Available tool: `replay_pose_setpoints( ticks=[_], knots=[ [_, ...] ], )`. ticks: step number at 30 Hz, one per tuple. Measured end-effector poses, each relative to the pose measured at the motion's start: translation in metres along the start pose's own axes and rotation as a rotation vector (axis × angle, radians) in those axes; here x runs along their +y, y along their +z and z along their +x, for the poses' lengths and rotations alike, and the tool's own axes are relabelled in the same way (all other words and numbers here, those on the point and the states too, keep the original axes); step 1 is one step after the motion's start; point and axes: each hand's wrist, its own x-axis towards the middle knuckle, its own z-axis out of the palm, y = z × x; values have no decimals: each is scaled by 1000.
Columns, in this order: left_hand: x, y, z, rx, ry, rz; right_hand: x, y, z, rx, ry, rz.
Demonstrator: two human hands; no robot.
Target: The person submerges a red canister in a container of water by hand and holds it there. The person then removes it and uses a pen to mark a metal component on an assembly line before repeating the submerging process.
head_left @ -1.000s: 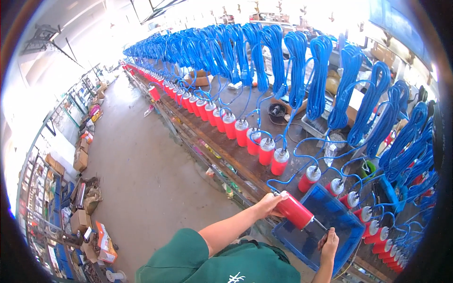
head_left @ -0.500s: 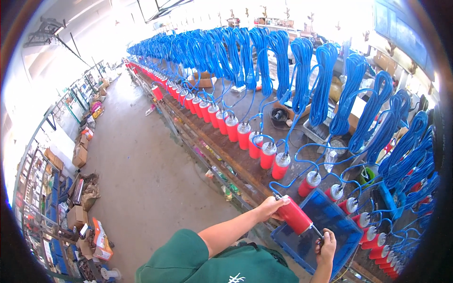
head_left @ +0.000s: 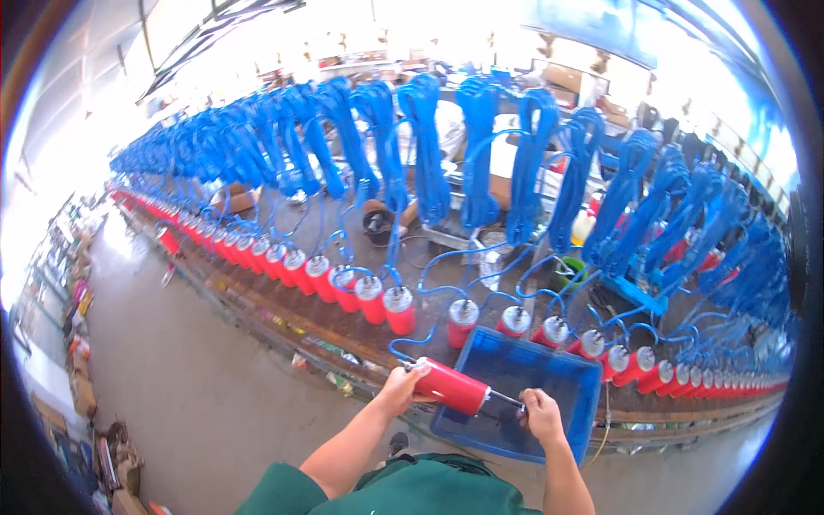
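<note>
A red cylinder (head_left: 453, 386), which looks like a small motor with a blue cable (head_left: 403, 343) at its left end, is held tilted, its right end lower. My left hand (head_left: 398, 391) is closed around its cabled end. A thin metal rod (head_left: 505, 398) stands out from the other end of the cylinder. My right hand (head_left: 542, 417) is closed on the rod's far tip; whether it is a tool or a shaft I cannot tell. Under the cylinder's right end and my right hand lies a blue plastic crate (head_left: 589, 403), with dark liquid or a dark bottom inside.
Upright red cylinders with grey tops (head_left: 399, 311) line the bench edge (head_left: 360, 365) on both sides of the crate. Bundled blue cables (head_left: 476, 154) hang behind them. A green container (head_left: 570, 273) stands on the bench. Boxes and clutter (head_left: 124, 459) lie across the aisle at left.
My view has turned to the right, so the bench, crate and hands appear further left. Both hands keep hold of the cylinder and rod, which now lie flatter.
</note>
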Motion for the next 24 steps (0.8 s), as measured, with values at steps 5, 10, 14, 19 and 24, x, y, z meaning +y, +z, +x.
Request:
replay_pose_setpoints(
  ticks=[5,10,14,19,24],
  knots=[
    [-4,-4,-1,47,47,17,-17,-8,-21,-7,-822,-587],
    [-5,-6,3,-13,68,15,-1,13,-2,-58,-40,189],
    [-2,0,-2,-28,72,-10,0,9,-12,-128,-138,203],
    [-5,-1,-7,-50,68,6,-12,5,-12,-52,-259,-240],
    [-4,3,-4,-2,79,51,-9,6,1,-68,-69,-30]
  ],
)
